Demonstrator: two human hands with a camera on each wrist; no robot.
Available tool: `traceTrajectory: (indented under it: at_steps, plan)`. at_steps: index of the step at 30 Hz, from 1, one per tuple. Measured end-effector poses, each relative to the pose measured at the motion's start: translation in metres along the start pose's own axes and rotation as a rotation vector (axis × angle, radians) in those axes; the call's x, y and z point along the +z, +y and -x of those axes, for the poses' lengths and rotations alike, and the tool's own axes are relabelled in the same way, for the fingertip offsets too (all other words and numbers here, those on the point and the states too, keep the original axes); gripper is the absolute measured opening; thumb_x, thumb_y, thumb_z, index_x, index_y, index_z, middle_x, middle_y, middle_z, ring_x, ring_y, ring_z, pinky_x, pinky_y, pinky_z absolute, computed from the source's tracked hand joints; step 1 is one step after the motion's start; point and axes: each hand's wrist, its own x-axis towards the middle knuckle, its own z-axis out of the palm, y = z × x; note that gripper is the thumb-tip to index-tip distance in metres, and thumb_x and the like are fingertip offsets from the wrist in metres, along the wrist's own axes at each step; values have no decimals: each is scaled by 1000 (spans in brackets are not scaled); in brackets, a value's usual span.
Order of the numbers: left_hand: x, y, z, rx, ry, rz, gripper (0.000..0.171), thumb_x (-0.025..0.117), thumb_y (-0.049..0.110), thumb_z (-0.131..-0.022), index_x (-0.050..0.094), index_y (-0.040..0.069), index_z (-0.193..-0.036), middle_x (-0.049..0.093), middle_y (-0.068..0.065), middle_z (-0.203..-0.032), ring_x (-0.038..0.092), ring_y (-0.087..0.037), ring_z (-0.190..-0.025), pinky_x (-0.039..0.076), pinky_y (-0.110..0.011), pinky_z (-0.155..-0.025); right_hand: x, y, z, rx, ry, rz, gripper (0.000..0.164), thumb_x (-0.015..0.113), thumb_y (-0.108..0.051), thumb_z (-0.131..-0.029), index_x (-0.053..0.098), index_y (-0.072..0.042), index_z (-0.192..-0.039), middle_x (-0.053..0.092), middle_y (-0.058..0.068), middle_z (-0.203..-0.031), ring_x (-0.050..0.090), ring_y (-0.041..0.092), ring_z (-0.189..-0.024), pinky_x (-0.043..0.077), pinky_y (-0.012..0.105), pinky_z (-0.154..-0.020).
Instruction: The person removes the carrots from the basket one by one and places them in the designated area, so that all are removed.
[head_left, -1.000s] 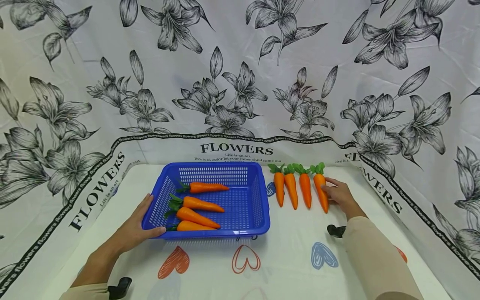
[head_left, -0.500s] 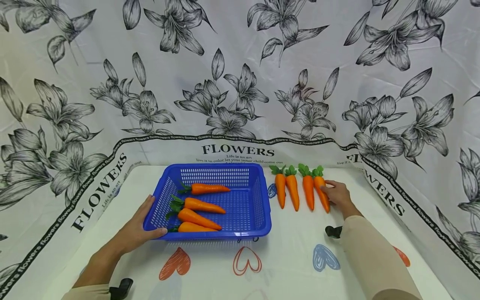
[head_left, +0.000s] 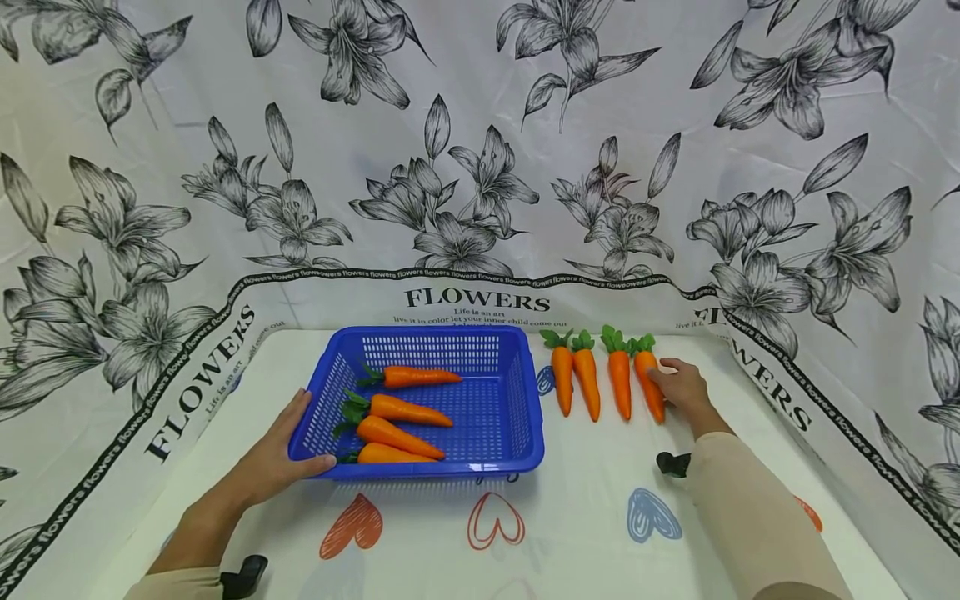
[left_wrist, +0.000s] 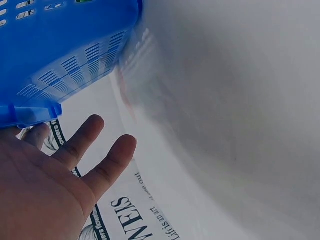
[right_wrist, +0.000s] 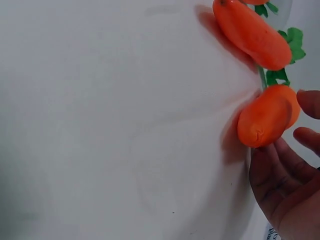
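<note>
A blue slotted plastic basket (head_left: 420,471) stands on the table, several orange carrots (head_left: 408,410) with green tops lying along its left side. My left hand (head_left: 273,454) rests at its front left corner, thumb on the rim. Fingers (left_wrist: 117,157) are spread and mostly straight beside the basket in the left wrist view. To the right of the basket, several more carrots (head_left: 586,383) lie in a row, leaves away from me. My right hand (head_left: 684,390) holds the rightmost carrot (head_left: 647,377) from its right side. In the right wrist view, fingertips lie close around that carrot (right_wrist: 265,117).
A white tablecloth (head_left: 570,517) with heart prints covers the table. Behind and beside it hangs white cloth (head_left: 480,100) printed with black flowers and lettering. Dark wrist-worn pieces (head_left: 672,464) show at both sleeves.
The third carrot in the row shifted right, closer to the rightmost one. Then the rightmost carrot moved slightly right along with my right hand. My left hand stays at the basket.
</note>
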Motion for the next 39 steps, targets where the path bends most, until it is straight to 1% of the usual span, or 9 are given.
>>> traceTrajectory:
  at_steps: [9, 16, 19, 22, 26, 28, 34, 36, 39]
  plan:
    - [0, -1, 0, -4, -2, 2, 100, 68, 39, -71, -3, 22, -140, -8, -5, -144, 9, -42, -124, 17, -66, -86, -4, 1, 2, -8, 15, 45, 64, 55, -41, -82, 35, -8, -132, 48, 22, -113, 55, 23, -66, 50, 29, -55]
    - [1, -1, 1, -11, -6, 0, 101, 68, 40, -70, -3, 22, -140, -8, -5, -144, 9, -43, -123, 17, -67, -85, -8, -4, 6, -47, 55, 24, 62, 56, -40, -80, 39, -8, -130, 51, 19, -111, 55, 23, -72, 49, 32, -59]
    - [0, 0, 1, -8, -1, 2, 101, 67, 40, -71, -3, 22, -140, -8, -5, -144, 10, -43, -123, 19, -66, -85, -10, -5, 4, -61, 100, 3, 64, 57, -44, -78, 40, -9, -130, 51, 19, -111, 56, 27, -74, 49, 38, -61]
    - [-1, 1, 1, -9, -1, 6, 101, 68, 40, -70, -4, 22, -140, -9, -5, -144, 11, -44, -122, 20, -66, -84, -12, -7, 6, -69, 151, -25, 67, 56, -51, -76, 41, -12, -129, 51, 17, -113, 55, 31, -83, 46, 47, -69]
    - [0, 1, 0, -14, -10, 1, 102, 67, 41, -70, -4, 22, -140, -9, -5, -144, 12, -44, -122, 21, -66, -84, -24, -20, 25, -126, 159, -108, 71, 52, -55, -76, 37, -16, -133, 47, 17, -119, 49, 33, -97, 43, 48, -76]
    - [0, 0, 0, -12, -11, 2, 102, 67, 42, -70, -4, 22, -140, -9, -5, -144, 12, -43, -122, 21, -66, -85, -31, -31, 39, -196, 136, -172, 69, 51, -53, -79, 34, -14, -134, 45, 18, -120, 48, 33, -99, 45, 43, -77]
    - [-2, 0, -2, -17, -12, 17, 102, 67, 41, -70, -5, 24, -140, -9, -4, -144, 13, -44, -122, 21, -65, -84, -45, -66, 79, -401, 112, -365, 55, 52, -43, -83, 40, -17, -130, 48, 12, -115, 51, 26, -95, 50, 28, -67]
    - [-2, 0, -1, -22, -14, 16, 102, 67, 42, -70, -5, 24, -140, -9, -5, -144, 12, -44, -122, 21, -66, -85, -48, -76, 94, -440, 94, -436, 51, 53, -39, -83, 42, -19, -129, 47, 12, -115, 51, 24, -92, 50, 26, -66]
    - [-1, 0, -1, -26, -16, 11, 102, 67, 42, -70, -5, 24, -140, -9, -5, -144, 10, -43, -123, 20, -66, -85, -53, -88, 114, -517, 52, -554, 48, 57, -32, -83, 45, -17, -127, 47, 14, -114, 52, 25, -89, 50, 27, -66]
